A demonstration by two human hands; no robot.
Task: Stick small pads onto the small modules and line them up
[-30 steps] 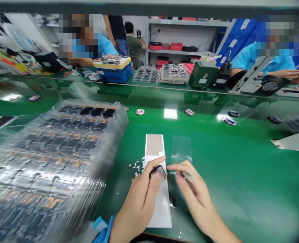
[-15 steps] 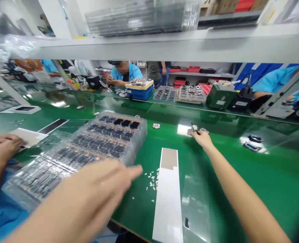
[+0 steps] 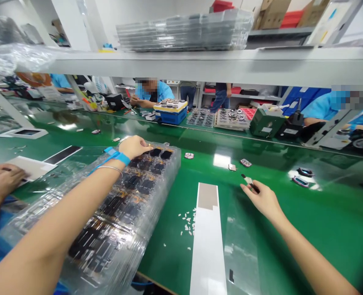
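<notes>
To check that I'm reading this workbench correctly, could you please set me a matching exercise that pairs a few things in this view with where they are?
Things:
1. Left hand
2. Blue wrist strap
3. Small white scraps
4. Long white strip

Places:
A. Worn on the left arm
B. Flat on the green bench, tan patch at its far end
C. Resting on a stack of clear plastic trays
D. Scattered on the bench beside the strip

Pairs: 1-C, 2-A, 3-D, 4-B

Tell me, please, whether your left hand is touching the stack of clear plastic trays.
Touching: the head view shows the left hand lying on top of the stack of clear plastic trays.
</notes>
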